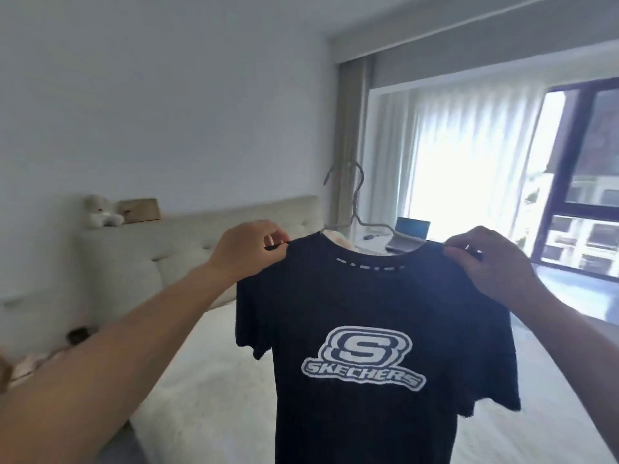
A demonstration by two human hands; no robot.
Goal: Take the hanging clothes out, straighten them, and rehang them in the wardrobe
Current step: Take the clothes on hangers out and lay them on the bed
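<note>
Scene: A person holds a dark T-shirt [368, 329] up at arm's length over a bed [214, 380] in a bright bedroom, well away from any wardrobe; none shows in the view.

Left hand: The left hand [249, 244] pinches the shirt's shoulder seam between thumb and curled fingers, just beside the collar.

Right hand: The right hand [485, 259] is clamped on the opposite shoulder in the same way, fingers curled over the fabric.

Why held so: With a grip at each shoulder the cloth is drawn taut across the top and hangs free below, so its own weight appears to pull creases out. The printed logo faces the person, which lets them judge whether it hangs square.

Hanger: A pale wire hanger [355, 202] rises from the neck opening, hook upright, its arms apparently inside the shirt; that would keep the garment ready for the rail.

Stage of task: Likely the straightening step, rehanging not yet done.

Backdrop: Padded headboard [201, 236], a soft toy [98, 211] on its ledge, a laptop [408, 234] near sheer curtains [452, 155], and a dark-framed window [586, 162].
</note>
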